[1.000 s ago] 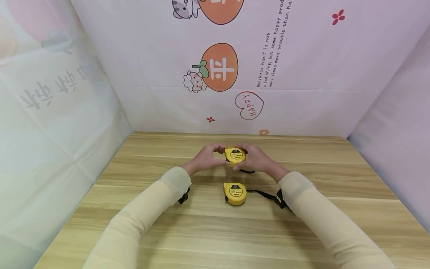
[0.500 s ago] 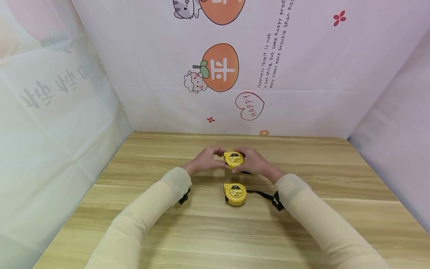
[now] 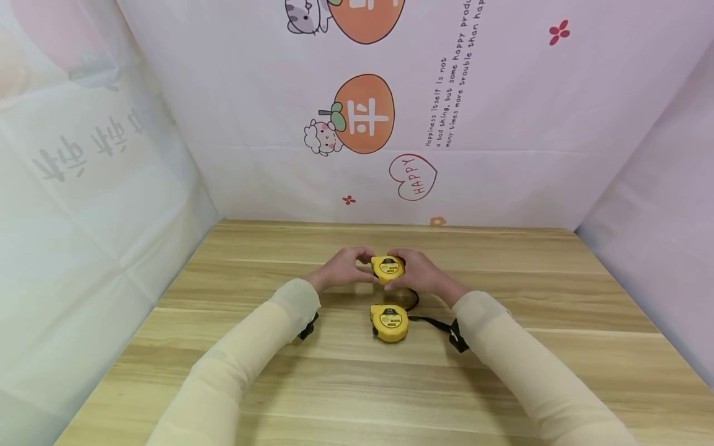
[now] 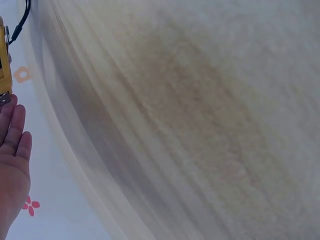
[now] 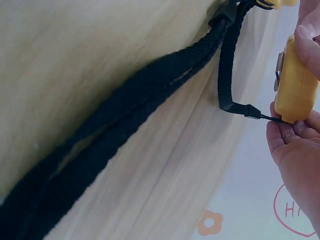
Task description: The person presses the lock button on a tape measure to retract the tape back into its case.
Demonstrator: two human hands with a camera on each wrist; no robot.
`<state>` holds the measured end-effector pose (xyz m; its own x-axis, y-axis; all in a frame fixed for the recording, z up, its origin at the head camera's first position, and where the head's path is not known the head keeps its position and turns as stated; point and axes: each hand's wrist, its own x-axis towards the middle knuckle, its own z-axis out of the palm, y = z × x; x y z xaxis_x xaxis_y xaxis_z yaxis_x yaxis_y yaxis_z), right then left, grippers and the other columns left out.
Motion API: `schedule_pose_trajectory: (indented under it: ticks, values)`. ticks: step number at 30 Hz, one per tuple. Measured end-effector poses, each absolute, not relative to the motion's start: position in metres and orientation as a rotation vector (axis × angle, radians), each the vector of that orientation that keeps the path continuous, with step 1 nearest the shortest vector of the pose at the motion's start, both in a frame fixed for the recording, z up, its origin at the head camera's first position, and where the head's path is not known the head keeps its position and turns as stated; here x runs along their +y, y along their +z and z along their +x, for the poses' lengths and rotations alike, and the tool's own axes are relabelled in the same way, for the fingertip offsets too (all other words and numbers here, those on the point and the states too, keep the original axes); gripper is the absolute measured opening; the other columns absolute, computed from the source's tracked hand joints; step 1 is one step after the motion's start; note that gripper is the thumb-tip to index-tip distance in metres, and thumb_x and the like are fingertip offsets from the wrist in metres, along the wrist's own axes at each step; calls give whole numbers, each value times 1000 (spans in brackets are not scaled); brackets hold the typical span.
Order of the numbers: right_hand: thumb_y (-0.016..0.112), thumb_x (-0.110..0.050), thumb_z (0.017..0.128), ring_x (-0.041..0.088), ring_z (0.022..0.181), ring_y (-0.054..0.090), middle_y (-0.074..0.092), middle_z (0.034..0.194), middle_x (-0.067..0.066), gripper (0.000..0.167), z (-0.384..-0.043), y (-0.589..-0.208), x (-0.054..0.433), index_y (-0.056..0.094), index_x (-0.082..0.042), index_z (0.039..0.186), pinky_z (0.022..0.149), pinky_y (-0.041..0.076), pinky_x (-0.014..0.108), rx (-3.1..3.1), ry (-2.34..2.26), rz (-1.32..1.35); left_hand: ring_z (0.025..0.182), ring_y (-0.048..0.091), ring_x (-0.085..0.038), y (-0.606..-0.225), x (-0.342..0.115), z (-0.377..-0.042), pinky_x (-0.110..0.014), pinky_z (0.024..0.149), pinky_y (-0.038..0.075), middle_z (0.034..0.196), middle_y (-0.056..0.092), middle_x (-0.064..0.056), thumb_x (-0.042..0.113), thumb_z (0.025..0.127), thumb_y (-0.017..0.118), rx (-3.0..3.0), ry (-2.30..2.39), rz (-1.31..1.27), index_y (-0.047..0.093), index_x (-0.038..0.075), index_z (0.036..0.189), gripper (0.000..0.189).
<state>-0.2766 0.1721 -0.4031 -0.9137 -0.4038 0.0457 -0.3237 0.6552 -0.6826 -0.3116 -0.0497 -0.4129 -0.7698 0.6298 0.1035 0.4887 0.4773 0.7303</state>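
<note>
In the head view, a yellow tape measure [image 3: 387, 268] is between the two hands, above the far half of the table. My right hand [image 3: 419, 271] grips its right side, thumb and fingers curled around the case. At its left end, my left hand [image 3: 347, 267] holds it by the fingertips and thumb. The left wrist view catches those fingers [image 4: 15, 125] at the tape's metal hook. From the held case a black wrist strap [image 5: 229, 75] hangs in a bend. A second yellow tape measure [image 3: 390, 323] lies on the table, nearer the body, with its black strap [image 3: 432, 321] stretching right.
The wood-grain table [image 3: 346, 390] meets a printed white cloth [image 3: 502, 179] at the back, and cloth also closes off the left and right sides. A black object [image 3: 308, 327] shows partly beneath the left sleeve; the sleeve hides the rest.
Both hands have brought the held tape measure slightly toward the body, closer to the one on the table. Its strap now shows as a loop below the right hand. The lying tape measure stays put.
</note>
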Motion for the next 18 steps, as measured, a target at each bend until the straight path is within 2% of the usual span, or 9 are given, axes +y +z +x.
schedule_pose_trajectory:
  ticks: [11, 18]
  values:
    - [88, -19, 73, 25, 108, 57, 58, 125, 16, 78, -278, -408, 171, 47, 6, 135, 93, 47, 41, 2766, -1069, -577, 109, 54, -16, -417, -47, -315, -30, 91, 48, 117, 59, -2, 22, 84, 79, 2518, 1117, 896, 57, 6, 128, 51]
    - [88, -21, 73, 24, 107, 57, 59, 123, 15, 79, -279, -409, 170, 47, 6, 135, 92, 46, 41, 2755, -1045, -558, 110, 54, -17, -416, -45, -314, -33, 93, 46, 117, 60, -3, 22, 85, 78, 2532, 1057, 886, 58, 6, 126, 49]
